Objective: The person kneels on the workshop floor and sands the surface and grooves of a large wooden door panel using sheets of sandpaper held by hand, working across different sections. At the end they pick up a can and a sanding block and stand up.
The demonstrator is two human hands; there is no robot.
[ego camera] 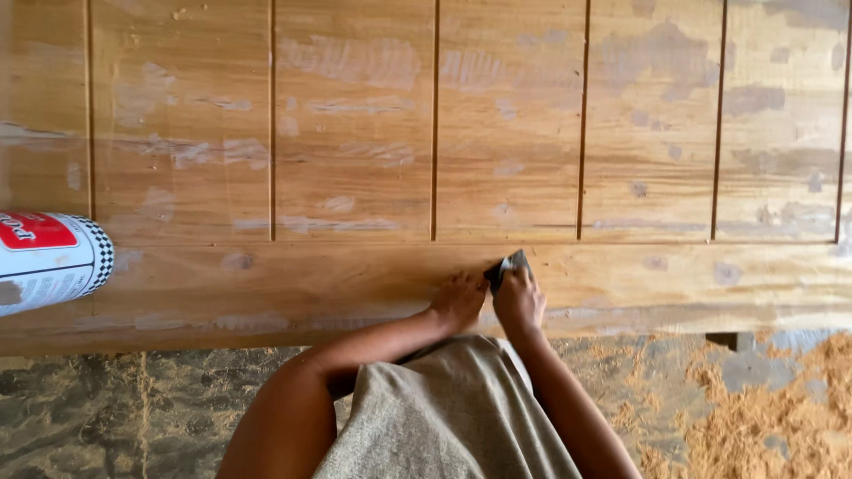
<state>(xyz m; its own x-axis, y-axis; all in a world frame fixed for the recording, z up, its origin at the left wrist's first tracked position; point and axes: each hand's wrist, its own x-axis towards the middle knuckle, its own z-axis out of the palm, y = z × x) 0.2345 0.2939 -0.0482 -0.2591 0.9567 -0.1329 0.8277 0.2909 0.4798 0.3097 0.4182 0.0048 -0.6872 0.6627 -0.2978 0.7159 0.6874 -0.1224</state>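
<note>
Head view: both hands, left hand and right hand, pinch 1 folded dark sandpaper piece against the grooved wooden panel. Uneven pressure could gouge the pale filler patches; the can might roll.

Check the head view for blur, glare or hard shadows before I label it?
Head view: warm, even light, no glare on the wooden panel; only a soft shadow under its lower edge. Left hand, right hand and the dark sanding pad read fairly sharp. The white can at the left edge is close, soft and cropped. Sawdust detail is smeared.
</note>
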